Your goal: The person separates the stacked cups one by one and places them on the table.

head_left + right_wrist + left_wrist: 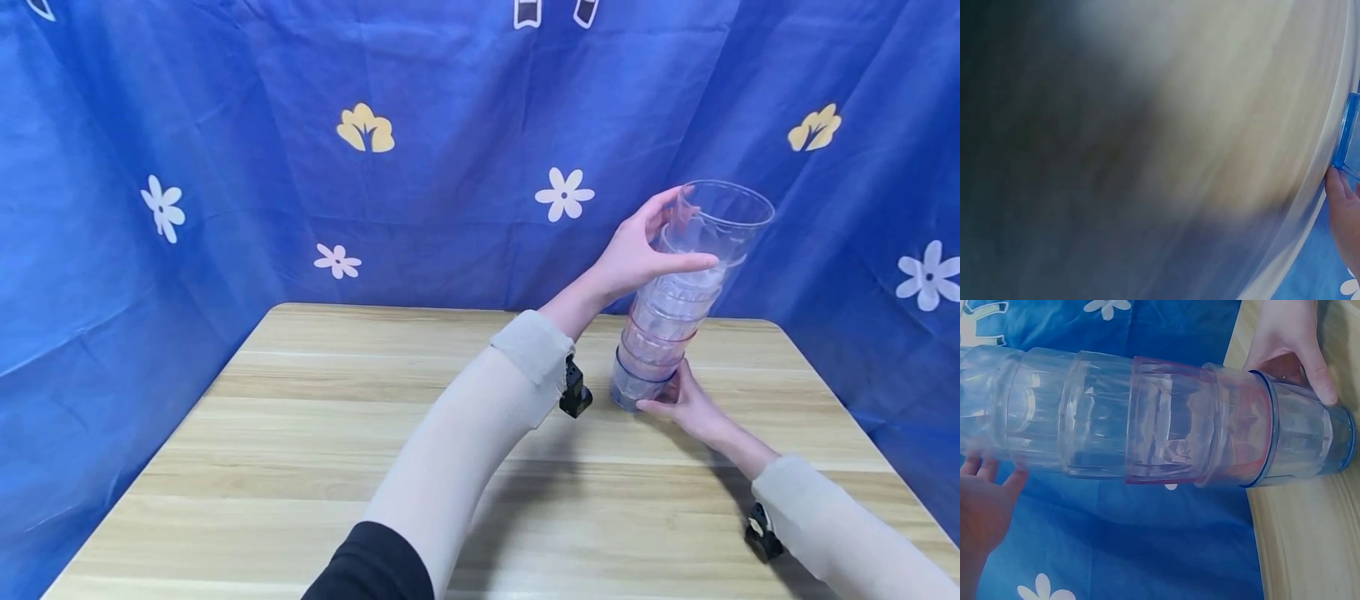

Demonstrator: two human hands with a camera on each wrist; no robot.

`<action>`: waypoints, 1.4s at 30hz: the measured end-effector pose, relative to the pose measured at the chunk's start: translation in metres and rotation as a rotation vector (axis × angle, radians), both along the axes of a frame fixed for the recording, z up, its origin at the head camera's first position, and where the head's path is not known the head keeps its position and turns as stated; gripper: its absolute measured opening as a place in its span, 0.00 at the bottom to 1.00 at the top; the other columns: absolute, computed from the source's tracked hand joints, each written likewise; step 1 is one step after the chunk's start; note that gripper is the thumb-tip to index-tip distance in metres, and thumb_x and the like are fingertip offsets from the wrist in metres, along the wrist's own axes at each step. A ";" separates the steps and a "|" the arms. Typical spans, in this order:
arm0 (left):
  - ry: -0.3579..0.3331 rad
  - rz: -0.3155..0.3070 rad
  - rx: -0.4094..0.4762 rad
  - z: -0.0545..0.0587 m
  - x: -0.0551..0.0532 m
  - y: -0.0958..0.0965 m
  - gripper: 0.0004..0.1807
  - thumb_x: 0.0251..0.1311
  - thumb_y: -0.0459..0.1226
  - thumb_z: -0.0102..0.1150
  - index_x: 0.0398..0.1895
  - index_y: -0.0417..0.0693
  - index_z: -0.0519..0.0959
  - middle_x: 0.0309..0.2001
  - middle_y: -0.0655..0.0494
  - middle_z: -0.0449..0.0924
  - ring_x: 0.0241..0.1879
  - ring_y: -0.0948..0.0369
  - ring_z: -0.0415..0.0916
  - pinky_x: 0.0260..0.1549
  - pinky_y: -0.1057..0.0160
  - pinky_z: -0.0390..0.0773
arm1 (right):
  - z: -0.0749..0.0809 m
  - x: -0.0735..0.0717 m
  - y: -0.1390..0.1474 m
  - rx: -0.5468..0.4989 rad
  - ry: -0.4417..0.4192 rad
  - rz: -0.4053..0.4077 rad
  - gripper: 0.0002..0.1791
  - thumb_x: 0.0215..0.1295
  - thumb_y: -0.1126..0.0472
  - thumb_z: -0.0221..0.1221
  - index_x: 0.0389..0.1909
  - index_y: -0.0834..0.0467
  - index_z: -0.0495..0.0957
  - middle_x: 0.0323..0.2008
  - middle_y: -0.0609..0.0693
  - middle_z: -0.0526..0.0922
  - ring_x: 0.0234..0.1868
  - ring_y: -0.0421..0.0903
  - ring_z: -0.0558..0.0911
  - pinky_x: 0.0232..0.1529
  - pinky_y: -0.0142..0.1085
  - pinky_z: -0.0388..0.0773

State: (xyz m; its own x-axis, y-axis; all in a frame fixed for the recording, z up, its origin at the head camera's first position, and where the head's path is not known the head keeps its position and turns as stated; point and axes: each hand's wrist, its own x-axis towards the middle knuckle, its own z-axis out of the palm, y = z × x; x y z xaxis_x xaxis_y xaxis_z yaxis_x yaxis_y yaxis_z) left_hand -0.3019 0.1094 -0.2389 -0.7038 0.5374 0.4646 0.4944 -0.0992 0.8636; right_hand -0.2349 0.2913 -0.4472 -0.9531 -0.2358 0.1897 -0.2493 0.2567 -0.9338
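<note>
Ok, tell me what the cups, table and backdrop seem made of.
Cups: glossy plastic or glass; see-through walls with bright highlights.
Table: wood or wood-look laminate, smooth; pale streaked grain.
Backdrop: probably fabric, matte; soft folds and creases.

A pale wood-grain table (300, 433) with rounded far corners carries a stack of clear cups (667, 321). Its bluish bottom cup (630, 387) appears to stand on the wood toward the far right corner, nearer the far edge than the near edge.
</note>
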 end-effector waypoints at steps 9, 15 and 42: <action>0.025 0.019 -0.025 0.000 0.000 0.001 0.45 0.51 0.35 0.72 0.72 0.54 0.60 0.60 0.68 0.72 0.60 0.82 0.58 0.60 0.79 0.56 | -0.002 -0.001 0.000 0.002 0.031 -0.003 0.46 0.57 0.77 0.63 0.67 0.68 0.42 0.59 0.79 0.63 0.48 0.30 0.76 0.48 0.26 0.75; 0.013 0.021 0.036 0.001 0.003 0.003 0.43 0.51 0.34 0.72 0.71 0.53 0.63 0.59 0.67 0.73 0.58 0.82 0.61 0.59 0.78 0.59 | -0.001 -0.001 -0.001 -0.003 0.022 0.001 0.46 0.57 0.77 0.63 0.68 0.67 0.42 0.60 0.78 0.62 0.48 0.29 0.75 0.49 0.26 0.75; -0.003 0.017 0.379 0.030 0.029 -0.060 0.43 0.48 0.20 0.68 0.70 0.45 0.63 0.61 0.55 0.74 0.58 0.69 0.70 0.53 0.64 0.75 | 0.000 0.002 -0.002 0.002 0.025 0.000 0.47 0.57 0.77 0.63 0.68 0.68 0.41 0.60 0.79 0.62 0.48 0.29 0.75 0.50 0.26 0.74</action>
